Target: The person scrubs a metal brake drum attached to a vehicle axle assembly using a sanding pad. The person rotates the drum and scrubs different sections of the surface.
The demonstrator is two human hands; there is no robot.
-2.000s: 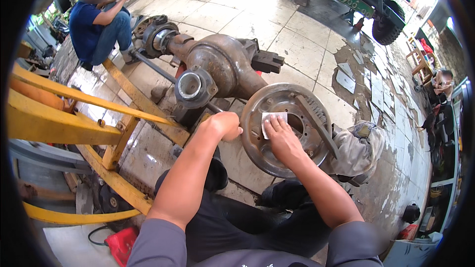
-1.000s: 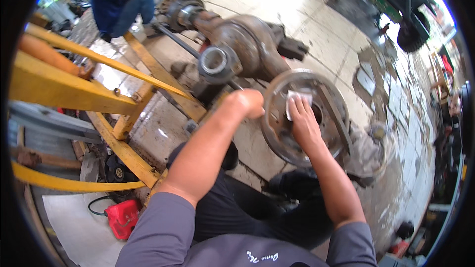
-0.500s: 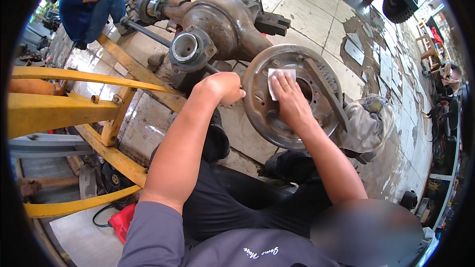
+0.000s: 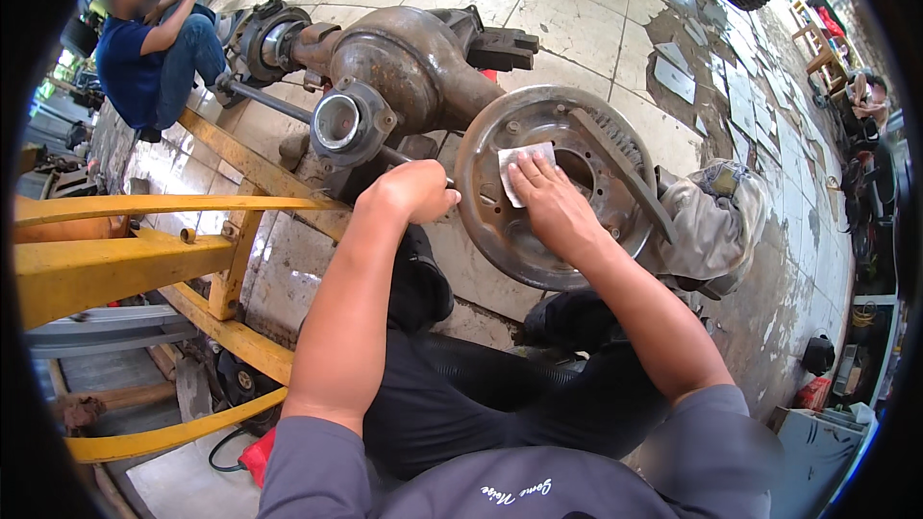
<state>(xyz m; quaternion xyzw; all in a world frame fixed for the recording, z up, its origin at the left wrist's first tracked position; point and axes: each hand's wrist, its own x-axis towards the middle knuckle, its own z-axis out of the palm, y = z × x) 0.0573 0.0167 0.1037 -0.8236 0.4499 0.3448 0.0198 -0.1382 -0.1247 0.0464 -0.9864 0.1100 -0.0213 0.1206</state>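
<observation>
My right hand [image 4: 553,202] lies with outstretched fingers on a small white sheet [image 4: 511,171], pressing it against the round metal brake backing plate [image 4: 492,231]. Cloth or abrasive paper, I cannot tell. A dark metal bar [image 4: 630,178] crosses the plate's right side. My left hand [image 4: 411,190] is closed around a steel rod [image 4: 272,103] beside the plate's left rim, its fingertips partly hidden. The plate sits at the near end of a vehicle axle with a bulging housing [image 4: 385,62]. In front of that housing is a round flange [image 4: 338,125].
A yellow metal frame [image 4: 125,264] stands at my left, with a red item [image 4: 258,457] below. A crumpled grey cloth [image 4: 716,216] hangs right of the plate. Another person [image 4: 144,58] squats at the far left. Broken tiles [image 4: 673,77] lie on the right.
My right hand and the white sheet have slid slightly nearer to me across the plate. My left hand keeps its place by the rim. The whole view has shifted a little.
</observation>
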